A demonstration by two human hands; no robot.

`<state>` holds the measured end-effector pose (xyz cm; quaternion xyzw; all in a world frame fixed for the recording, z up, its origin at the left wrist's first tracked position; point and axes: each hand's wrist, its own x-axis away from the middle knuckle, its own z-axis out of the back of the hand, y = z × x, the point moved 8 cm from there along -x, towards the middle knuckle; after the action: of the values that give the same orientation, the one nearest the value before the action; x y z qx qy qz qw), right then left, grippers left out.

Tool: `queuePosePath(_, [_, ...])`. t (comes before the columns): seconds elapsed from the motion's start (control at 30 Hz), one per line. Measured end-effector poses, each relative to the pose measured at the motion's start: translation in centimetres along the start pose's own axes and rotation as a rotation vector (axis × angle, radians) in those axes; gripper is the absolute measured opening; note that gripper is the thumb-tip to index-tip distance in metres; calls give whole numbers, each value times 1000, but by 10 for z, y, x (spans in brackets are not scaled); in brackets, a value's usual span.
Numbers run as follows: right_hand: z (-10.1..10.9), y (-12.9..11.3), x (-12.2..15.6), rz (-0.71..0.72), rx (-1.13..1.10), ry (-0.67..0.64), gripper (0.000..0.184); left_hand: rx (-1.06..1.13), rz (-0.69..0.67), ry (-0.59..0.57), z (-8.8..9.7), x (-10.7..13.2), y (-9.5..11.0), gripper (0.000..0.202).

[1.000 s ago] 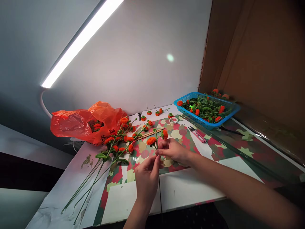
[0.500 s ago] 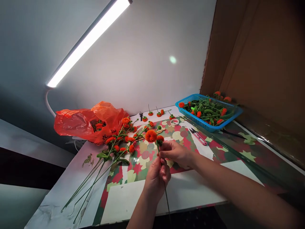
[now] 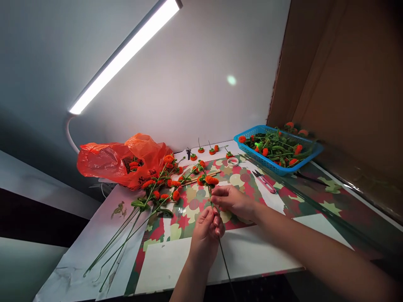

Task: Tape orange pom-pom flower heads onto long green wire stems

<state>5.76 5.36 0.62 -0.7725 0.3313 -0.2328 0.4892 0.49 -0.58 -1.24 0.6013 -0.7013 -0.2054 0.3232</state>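
Note:
A thin green wire stem [image 3: 224,256] topped with small orange pompom fruits [image 3: 210,180] stands tilted over the table. My left hand [image 3: 206,233] is closed round the stem lower down. My right hand [image 3: 231,201] pinches the stem just under the orange fruits. Beside them on the left lie finished branches [image 3: 147,199] with orange fruits and long green stems.
An orange plastic bag [image 3: 116,161] sits at the back left. A blue basket [image 3: 277,149] of orange and green pieces stands back right. Pink snips [image 3: 264,181], a tape roll [image 3: 233,161] and loose fruits [image 3: 208,149] lie on the patterned table cover [image 3: 302,201]. A brown board rises on the right.
The stem has been turned between my hands, so the orange fruits changed facing. My left hand slid from a fingertip pinch to a fist round the stem.

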Motion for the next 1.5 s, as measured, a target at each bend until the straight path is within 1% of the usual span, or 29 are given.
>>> queuePosePath(0.07, [-7, 2, 2, -27, -80, -78, 33, 150, 73, -69, -6, 2, -6, 24])
queuePosePath(0.13, [-15, 5, 5, -79, -121, -162, 34, 256, 122, -114, -11, 5, -11, 23])
queuePosePath(0.2, [-18, 6, 7, -113, -112, -197, 35, 281, 147, -115, -11, 7, -13, 22])
queuePosePath(0.23, [-17, 5, 7, -111, -85, -190, 35, 244, 146, -92, -9, 7, -13, 23])
queuePosePath(0.3, [-12, 2, 5, -81, 7, -146, 33, 67, 101, -18, -1, 6, -10, 25])
queuePosePath(0.37, [-5, -2, 2, -33, 112, -79, 33, -210, -10, 67, 8, 6, 0, 27])
queuePosePath(0.43, [1, -4, 0, -4, 178, -13, 34, -468, -140, 127, 12, 8, 13, 25])
queuePosePath(0.47, [4, -5, -1, 5, 198, 17, 35, -548, -181, 145, 13, 9, 17, 23])
queuePosePath(0.5, [6, -6, -2, 11, 213, 39, 35, -580, -200, 157, 14, 11, 18, 22])
queuePosePath(0.53, [7, -6, -2, 12, 222, 49, 35, -562, -197, 161, 14, 11, 18, 22])
queuePosePath(0.6, [8, -6, -3, 8, 227, 34, 35, -425, -143, 154, 15, 10, 12, 23])
queuePosePath(0.73, [6, -6, -3, 14, 239, -71, 36, -137, -21, 112, 9, 5, -3, 26])
queuePosePath(0.8, [6, -5, -4, 17, 239, -110, 37, -64, 11, 81, 5, 3, -7, 26])
queuePosePath(0.87, [6, -2, -5, 6, 203, -132, 36, -46, 29, 48, 2, 2, -10, 27])
queuePosePath(0.9, [6, 0, -6, -4, 173, -136, 35, -69, 31, 33, 1, 3, -10, 27])
queuePosePath(0.97, [8, 3, -6, -25, 108, -112, 32, -193, -6, 31, 0, 5, -5, 28])
queuePosePath(1.03, [10, 5, -6, -40, 70, -59, 32, -390, -107, 80, 3, 8, 7, 26])
queuePosePath(1.1, [11, 4, -5, -33, 86, -16, 33, -564, -217, 148, 6, 12, 20, 22])
queuePosePath(1.17, [9, 1, -4, -12, 120, -6, 34, -631, -256, 176, 7, 13, 25, 20])
queuePosePath(1.23, [6, -1, -2, -7, 128, -13, 34, -564, -236, 155, 8, 12, 23, 21])
queuePosePath(1.3, [1, 0, 0, -34, 99, -48, 35, -400, -179, 102, 7, 7, 16, 21])
queuePosePath(1.4, [-11, 3, 4, -92, 27, -173, 36, -130, -55, 1, 3, 1, 2, 23])
queuePosePath(1.47, [-16, 5, 6, -110, -6, -239, 35, -28, 17, -54, 0, 0, -6, 23])
queuePosePath(1.5, [-17, 5, 6, -118, -13, -259, 34, -17, 38, -75, -1, 0, -8, 23])
